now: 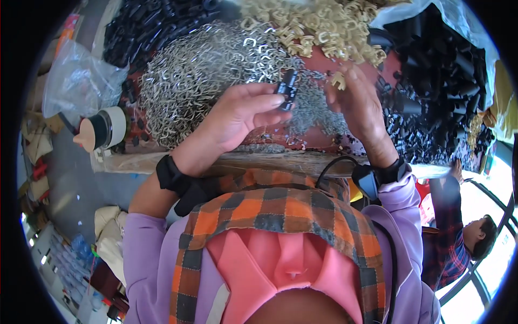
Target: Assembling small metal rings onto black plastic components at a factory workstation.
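Note:
My left hand [237,116] pinches a small black plastic part [287,87] between thumb and fingers, held over the red worktable [324,141]. My right hand [359,100] is beside it, fingers curled around a small cream plastic clip [339,81]. Below and behind the hands lie a heap of silver metal clips [199,70], a heap of cream plastic clips [318,24] and small grey metal bits [315,113]. Both wrists wear black bands.
Black plastic tubes [442,59] are piled at the right and at the top left [140,27]. A clear plastic bag [75,75] and a tape roll [105,128] sit at the left. Another person [458,227] in a plaid shirt is at the lower right.

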`<state>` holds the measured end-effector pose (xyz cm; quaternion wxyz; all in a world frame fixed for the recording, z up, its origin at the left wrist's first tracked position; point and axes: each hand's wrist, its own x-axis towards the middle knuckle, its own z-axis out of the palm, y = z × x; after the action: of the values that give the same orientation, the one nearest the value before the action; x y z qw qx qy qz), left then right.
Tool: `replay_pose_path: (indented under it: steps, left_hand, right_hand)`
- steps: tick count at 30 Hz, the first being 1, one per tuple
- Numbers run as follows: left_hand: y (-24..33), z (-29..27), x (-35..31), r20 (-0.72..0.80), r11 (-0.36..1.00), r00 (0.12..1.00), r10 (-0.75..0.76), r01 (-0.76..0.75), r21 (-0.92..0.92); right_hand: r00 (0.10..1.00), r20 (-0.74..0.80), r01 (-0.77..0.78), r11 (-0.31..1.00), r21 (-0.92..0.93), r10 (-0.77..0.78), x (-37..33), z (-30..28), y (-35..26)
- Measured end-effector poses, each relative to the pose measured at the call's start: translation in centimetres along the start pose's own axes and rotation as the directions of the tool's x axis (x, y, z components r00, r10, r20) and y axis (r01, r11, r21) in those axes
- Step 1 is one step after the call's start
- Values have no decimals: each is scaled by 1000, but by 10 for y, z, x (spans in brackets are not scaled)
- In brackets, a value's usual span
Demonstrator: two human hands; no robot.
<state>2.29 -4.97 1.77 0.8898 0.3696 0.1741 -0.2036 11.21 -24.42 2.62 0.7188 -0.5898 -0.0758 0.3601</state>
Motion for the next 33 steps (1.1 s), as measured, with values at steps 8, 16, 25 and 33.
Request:
replay_pose_path:
  steps: [8,16,25,33]
  left_hand:
    - [1,2,-5,-18,999,1000,4,-5,-54]
    - [-6,1,-4,32,995,999,-13,16,-103]
    - [-10,0,-1,30,993,998,-63,66,-96]
    - [-11,-2,-1,16,991,995,-95,96,-89]
  right_hand:
    - [944,162,328,865,-381,-286,5,31,1]
    - [833,228,541,653,-531,-505,7,37,9]
    - [908,140,409,764,-499,-395,2,31,17]
    - [952,20,292,885,-364,-306,-2,34,31]
